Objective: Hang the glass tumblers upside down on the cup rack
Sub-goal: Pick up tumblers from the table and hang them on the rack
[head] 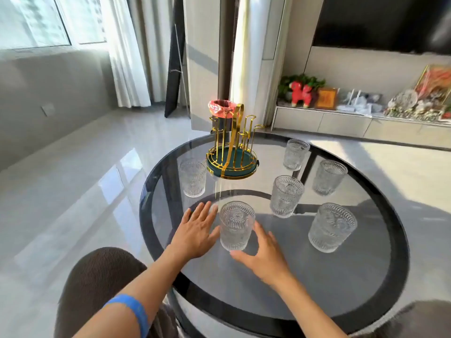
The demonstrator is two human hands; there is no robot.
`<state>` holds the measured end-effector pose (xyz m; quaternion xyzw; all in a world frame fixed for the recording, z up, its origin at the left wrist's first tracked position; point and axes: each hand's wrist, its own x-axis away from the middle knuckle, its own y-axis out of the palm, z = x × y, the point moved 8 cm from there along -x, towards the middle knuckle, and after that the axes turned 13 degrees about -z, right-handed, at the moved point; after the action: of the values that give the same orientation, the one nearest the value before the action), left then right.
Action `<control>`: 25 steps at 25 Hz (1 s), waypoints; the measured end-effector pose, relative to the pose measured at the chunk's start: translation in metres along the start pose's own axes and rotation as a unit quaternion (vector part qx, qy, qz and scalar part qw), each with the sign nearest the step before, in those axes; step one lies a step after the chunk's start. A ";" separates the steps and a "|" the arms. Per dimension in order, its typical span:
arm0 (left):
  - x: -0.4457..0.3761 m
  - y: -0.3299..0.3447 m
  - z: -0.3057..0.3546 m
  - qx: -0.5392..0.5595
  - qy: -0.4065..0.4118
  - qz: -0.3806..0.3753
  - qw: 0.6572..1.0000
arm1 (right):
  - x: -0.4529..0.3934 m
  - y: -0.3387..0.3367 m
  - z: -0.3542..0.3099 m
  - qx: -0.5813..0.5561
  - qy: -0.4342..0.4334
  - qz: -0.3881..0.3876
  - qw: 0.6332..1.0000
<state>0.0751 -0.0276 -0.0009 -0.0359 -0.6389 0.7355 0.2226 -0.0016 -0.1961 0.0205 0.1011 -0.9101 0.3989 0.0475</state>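
Observation:
Several ribbed glass tumblers stand upright on a round glass table (341,276). The nearest tumbler (236,225) stands between my hands. My left hand (196,230) lies just left of it, fingers spread, its thumb close to the glass. My right hand (262,254) curls around its lower right side, thumb under its base edge, holding nothing. The gold cup rack (233,150) with a green round base stands at the table's far side, its prongs bare. Other tumblers stand at the left (193,177), centre (286,196) and right (331,231).
Two more tumblers (294,154) (328,177) stand at the far right of the table. A bin with a pink liner (222,111) is on the floor behind the rack. My knee in brown trousers (102,281) is at the table's near left edge. A low sideboard (353,120) runs along the right wall.

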 end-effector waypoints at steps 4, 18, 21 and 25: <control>0.000 -0.012 0.003 -0.005 0.008 0.001 1.000 | -0.002 -0.001 -0.014 -0.124 -0.023 0.092 0.988; -0.020 -0.173 0.052 0.072 0.085 0.316 0.942 | -0.076 -0.237 -0.104 -0.131 -0.173 0.297 0.930; -0.049 -0.243 0.044 0.063 0.098 0.392 0.913 | -0.104 -0.251 -0.115 -0.048 -0.180 0.309 0.933; -0.122 -0.287 0.044 -0.050 0.132 0.229 0.963 | -0.145 -0.244 -0.122 0.018 -0.166 0.268 0.949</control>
<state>0.2509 -0.0896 0.2531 -0.2893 -0.6147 0.7224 0.1285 0.1949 -0.2468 0.2535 -0.0814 -0.8915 0.3906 -0.2145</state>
